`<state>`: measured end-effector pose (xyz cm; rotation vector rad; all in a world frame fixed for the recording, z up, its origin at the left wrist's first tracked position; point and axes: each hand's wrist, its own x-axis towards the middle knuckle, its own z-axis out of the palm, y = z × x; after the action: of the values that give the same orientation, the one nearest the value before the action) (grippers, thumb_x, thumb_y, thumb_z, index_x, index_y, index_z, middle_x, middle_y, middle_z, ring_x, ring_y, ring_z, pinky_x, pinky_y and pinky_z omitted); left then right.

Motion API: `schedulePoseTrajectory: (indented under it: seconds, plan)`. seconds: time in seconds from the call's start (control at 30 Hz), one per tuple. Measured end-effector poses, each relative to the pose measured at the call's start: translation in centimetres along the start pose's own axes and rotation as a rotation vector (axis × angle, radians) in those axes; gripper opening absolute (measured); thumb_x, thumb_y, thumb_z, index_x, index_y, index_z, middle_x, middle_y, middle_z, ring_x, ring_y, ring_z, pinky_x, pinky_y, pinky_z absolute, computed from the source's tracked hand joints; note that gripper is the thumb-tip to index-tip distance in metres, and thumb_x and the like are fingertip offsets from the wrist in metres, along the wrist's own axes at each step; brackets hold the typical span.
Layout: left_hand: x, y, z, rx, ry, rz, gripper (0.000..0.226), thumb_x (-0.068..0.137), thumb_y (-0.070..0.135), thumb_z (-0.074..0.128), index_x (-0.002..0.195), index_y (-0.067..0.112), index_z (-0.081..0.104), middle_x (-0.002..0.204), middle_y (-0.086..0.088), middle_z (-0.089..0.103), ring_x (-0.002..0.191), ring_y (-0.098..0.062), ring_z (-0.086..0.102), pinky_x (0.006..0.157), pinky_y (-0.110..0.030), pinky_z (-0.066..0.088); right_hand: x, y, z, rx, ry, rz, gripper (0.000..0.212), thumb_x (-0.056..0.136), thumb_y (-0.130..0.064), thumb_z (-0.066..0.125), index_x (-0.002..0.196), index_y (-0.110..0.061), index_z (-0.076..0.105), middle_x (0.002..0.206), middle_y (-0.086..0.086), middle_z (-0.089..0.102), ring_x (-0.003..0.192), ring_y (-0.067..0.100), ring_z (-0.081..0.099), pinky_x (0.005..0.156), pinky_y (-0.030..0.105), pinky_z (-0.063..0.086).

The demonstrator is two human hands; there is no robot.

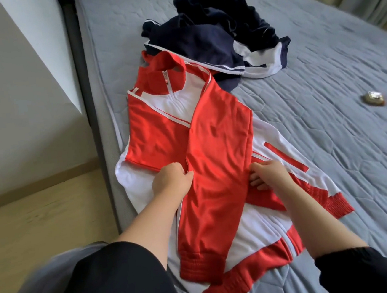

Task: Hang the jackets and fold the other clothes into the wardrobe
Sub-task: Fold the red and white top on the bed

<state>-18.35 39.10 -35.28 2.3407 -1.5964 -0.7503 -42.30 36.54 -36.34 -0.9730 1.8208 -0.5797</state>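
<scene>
**Red jacket held flat on the bed**

The red and white jacket [210, 132] is spread flat on the grey bed [323, 73]. Its collar points away and its hem is close to the person.

Some things could go wrong from here. The cloth looks smooth and slippery, so the front flap could slide out of the fingers if it is pulled fast. The jacket's left side lies near the bed's edge, so it could be dragged down onto the floor [40, 222]. Jackets are meant to be hung, so creases could be pressed in if it is folded.

The jacket is held in both hands. The red flap's left edge is pinched by the left hand [172, 182]. Its right edge is gripped by the curled fingers of the right hand [269, 174]. The flap is stretched between them, about halfway down the jacket.

A heap of dark blue clothes [212, 37] is piled just past the collar, touching it. A small shiny thing [374, 100] lies well apart.
</scene>
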Motion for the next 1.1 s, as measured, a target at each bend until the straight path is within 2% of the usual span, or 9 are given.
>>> schedulePoseTrajectory:
  seconds: [0.13, 0.27, 0.37, 0.43, 0.53, 0.63, 0.8, 0.97, 1.1]
  plan:
    - [1.2, 0.3, 0.6, -0.002, 0.078, 0.038, 0.029, 0.088, 0.045, 0.057, 0.072, 0.021, 0.052, 0.091, -0.007, 0.068, 0.091, -0.031, 0.062, 0.067, -0.030, 0.039, 2.9, -1.6, 0.3, -0.055, 0.077, -0.107, 0.023, 0.083, -0.024, 0.058, 0.076, -0.004, 0.068, 0.061, 0.004, 0.061, 0.055, 0.017, 0.056, 0.056, 0.026, 0.044]
    - [2.7, 1.7, 1.1, 0.020, 0.154, 0.137, 0.026, 0.088, 0.042, 0.057, 0.091, 0.018, 0.065, 0.098, -0.009, 0.070, 0.096, -0.033, 0.062, 0.070, -0.032, 0.041, 5.0, -3.8, 0.7, -0.058, 0.003, -0.095, 0.020, 0.083, -0.028, 0.065, 0.069, -0.015, 0.060, 0.054, -0.001, 0.050, 0.045, 0.013, 0.046, 0.043, 0.020, 0.036]
    - [4.4, 2.9, 1.3, -0.256, 0.081, 0.067, 0.044, 0.086, 0.034, 0.063, 0.126, 0.016, 0.058, 0.113, -0.011, 0.067, 0.108, -0.031, 0.060, 0.087, -0.035, 0.045, 6.5, -5.5, 0.7, 0.148, -0.040, 0.004, 0.016, 0.084, -0.026, 0.067, 0.074, -0.015, 0.060, 0.061, 0.004, 0.046, 0.051, 0.016, 0.042, 0.049, 0.023, 0.031]
    - [5.8, 3.6, 1.2, -0.552, -0.028, -0.055, 0.055, 0.084, 0.027, 0.067, 0.135, 0.012, 0.050, 0.121, -0.011, 0.063, 0.114, -0.028, 0.058, 0.096, -0.034, 0.044, 7.2, -6.3, 0.7, 0.374, -0.127, 0.138, 0.010, 0.085, -0.022, 0.066, 0.090, -0.014, 0.066, 0.071, 0.006, 0.056, 0.059, 0.019, 0.050, 0.057, 0.027, 0.039]
    - [7.6, 4.7, 1.5, -0.956, -0.156, -0.211, 0.045, 0.085, 0.019, 0.068, 0.127, 0.010, 0.054, 0.120, -0.013, 0.063, 0.107, -0.027, 0.061, 0.098, -0.042, 0.048, 8.3, -6.7, 0.7, 0.599, -0.290, 0.242, 0.023, 0.091, -0.015, 0.057, 0.112, -0.008, 0.064, 0.089, 0.012, 0.067, 0.077, 0.023, 0.063, 0.077, 0.037, 0.053]
    - [8.8, 4.9, 2.1, -0.991, -0.149, -0.239, 0.037, 0.084, 0.014, 0.069, 0.119, 0.009, 0.057, 0.111, -0.013, 0.065, 0.101, -0.028, 0.064, 0.094, -0.044, 0.050, 8.9, -6.3, 1.3, 0.619, -0.298, 0.290, 0.015, 0.091, -0.012, 0.057, 0.103, -0.007, 0.066, 0.083, 0.012, 0.069, 0.079, 0.024, 0.064, 0.088, 0.041, 0.049]
    - [10.8, 4.3, 2.4, -0.888, -0.122, -0.161, 0.016, 0.083, 0.003, 0.065, 0.096, 0.011, 0.068, 0.092, -0.010, 0.070, 0.082, -0.023, 0.064, 0.081, -0.035, 0.051, 10.9, -6.1, 1.8, 0.582, -0.256, 0.347, 0.009, 0.090, -0.004, 0.057, 0.087, -0.009, 0.064, 0.058, 0.008, 0.068, 0.049, 0.018, 0.066, 0.072, 0.041, 0.051]
    - [12.5, 4.9, 2.1, -0.834, -0.092, -0.111, 0.013, 0.085, 0.016, 0.067, 0.084, 0.003, 0.070, 0.087, -0.018, 0.070, 0.075, -0.022, 0.060, 0.079, -0.044, 0.052, 11.6, -5.8, 1.4, 0.523, -0.281, 0.383, 0.012, 0.086, 0.002, 0.058, 0.084, -0.008, 0.064, 0.058, 0.008, 0.066, 0.050, 0.020, 0.066, 0.066, 0.042, 0.055]
    - [13.4, 4.6, 2.4, -0.836, -0.102, -0.089, 0.018, 0.091, 0.018, 0.060, 0.085, 0.003, 0.068, 0.089, -0.020, 0.067, 0.078, -0.023, 0.059, 0.085, -0.047, 0.051, 11.8, -6.5, 1.1, 0.582, -0.307, 0.324, 0.008, 0.088, -0.018, 0.063, 0.093, -0.015, 0.069, 0.072, 0.005, 0.072, 0.062, 0.018, 0.069, 0.064, 0.034, 0.057]
